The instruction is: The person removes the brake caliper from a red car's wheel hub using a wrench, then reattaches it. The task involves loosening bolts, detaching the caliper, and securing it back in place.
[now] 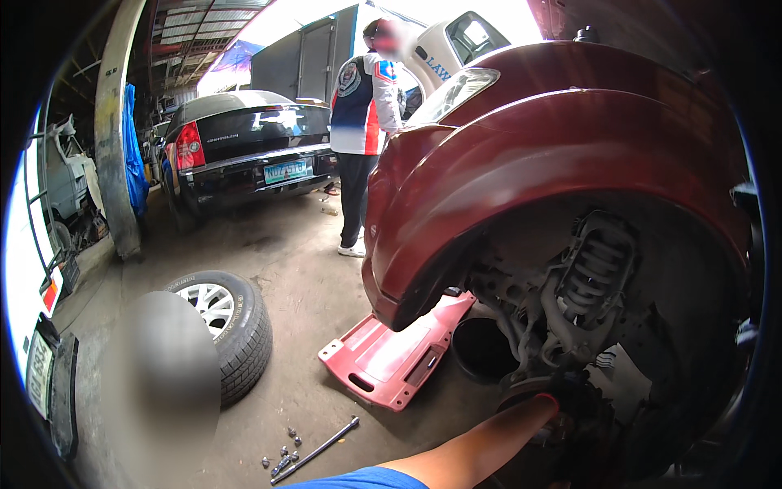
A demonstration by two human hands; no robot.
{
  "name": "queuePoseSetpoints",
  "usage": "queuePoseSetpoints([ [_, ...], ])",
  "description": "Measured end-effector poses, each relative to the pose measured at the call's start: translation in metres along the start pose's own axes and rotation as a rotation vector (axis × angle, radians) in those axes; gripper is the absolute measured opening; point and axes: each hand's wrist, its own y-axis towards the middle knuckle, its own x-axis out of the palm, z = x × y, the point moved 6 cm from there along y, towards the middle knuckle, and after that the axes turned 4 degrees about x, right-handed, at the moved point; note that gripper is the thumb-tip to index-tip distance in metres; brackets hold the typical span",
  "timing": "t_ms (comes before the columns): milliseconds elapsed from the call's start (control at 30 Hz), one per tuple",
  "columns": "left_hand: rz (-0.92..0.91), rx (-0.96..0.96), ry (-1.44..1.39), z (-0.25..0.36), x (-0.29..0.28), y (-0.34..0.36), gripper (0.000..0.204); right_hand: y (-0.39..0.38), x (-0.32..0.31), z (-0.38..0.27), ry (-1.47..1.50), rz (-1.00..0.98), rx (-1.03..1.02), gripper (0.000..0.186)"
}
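My left arm, in a blue sleeve, stretches from the lower edge into the wheel well of a dark red vehicle (521, 147). Around the wrist is a red band or cuff (547, 398). My left hand (559, 422) is at the dark hub and brake area (529, 395); shadow hides its fingers and anything they may hold. Above it stand the coil spring (599, 269) and a suspension arm (566, 322). No wheel is mounted on this corner. My right hand is not in view.
A wheel with its tyre (248, 342) lies on the floor at left, partly behind a blurred shape. A red creeper board (383, 350) lies beside the bumper. Nearer are a long metal bar (326, 447) and several lug nuts (285, 451). Beyond, a person (358, 106) stands near a black car (252, 138).
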Motion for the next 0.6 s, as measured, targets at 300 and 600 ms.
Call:
queuePoseSetpoints([
  [300, -0.147, 0.039, 0.071, 0.023, -0.017, -0.016, 0.040, -0.006, -0.030, 0.028, 0.258, 0.105, 0.040, 0.044],
  [600, -0.012, 0.264, 0.365, -0.047, 0.009, -0.018, 0.029, 0.011, -0.056, 0.138, 0.768, 0.295, 0.040, 0.043],
])
